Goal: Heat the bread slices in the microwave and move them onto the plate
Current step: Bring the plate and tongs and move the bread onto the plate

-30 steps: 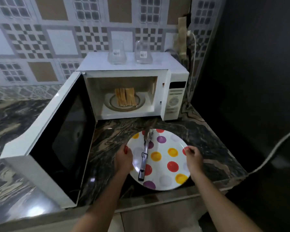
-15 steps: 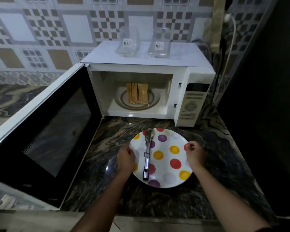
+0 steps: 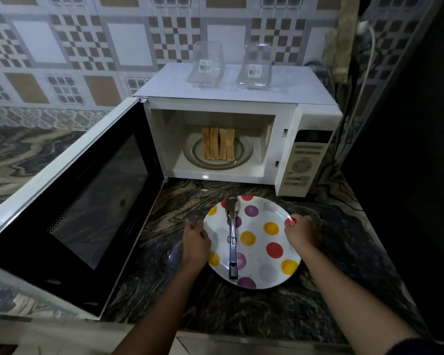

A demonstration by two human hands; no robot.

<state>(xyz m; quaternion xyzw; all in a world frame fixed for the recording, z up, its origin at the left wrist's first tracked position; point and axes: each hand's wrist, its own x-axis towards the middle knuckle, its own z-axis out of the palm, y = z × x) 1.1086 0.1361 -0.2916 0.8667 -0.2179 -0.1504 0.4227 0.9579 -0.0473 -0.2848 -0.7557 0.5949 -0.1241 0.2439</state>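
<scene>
One plate gripped at opposite rims by left hand, right hand, fingers curled. One tongs laid on it. Roughly four bread slices stood inside open microwave; two glass containers set on top.

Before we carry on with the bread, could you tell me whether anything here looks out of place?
Nothing looks spilled or damaged. The bread slices stand on edge directly on the turntable in the open microwave, and metal tongs lie across the plate, occupying the space meant for the bread.
</scene>
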